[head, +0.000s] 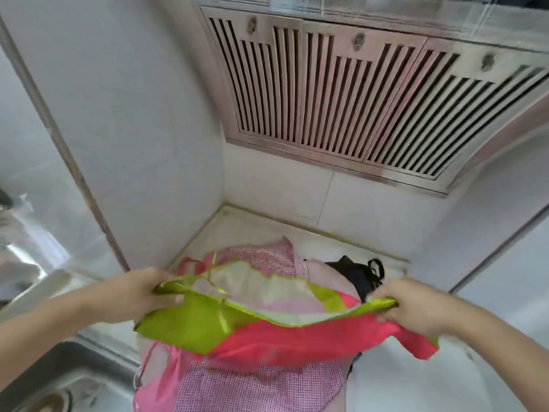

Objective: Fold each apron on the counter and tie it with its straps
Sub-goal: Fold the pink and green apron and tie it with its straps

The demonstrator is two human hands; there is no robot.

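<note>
A lime-green and red apron [267, 337] hangs stretched between my two hands above the counter. My left hand [142, 292] grips its green left end, and a thin green strap dangles beside it. My right hand [416, 307] grips the right end, where green and red cloth bunch together. Underneath lies a pink checked apron [261, 391], spread over the counter toward me. A dark apron [356, 273] with a looped strap sits behind, partly hidden by the pink cloth.
A steel sink [44, 382] lies at the lower left. White tiled walls close in the counter [416, 388] on the left and back. A slatted metal range hood [341, 99] hangs overhead at the back right.
</note>
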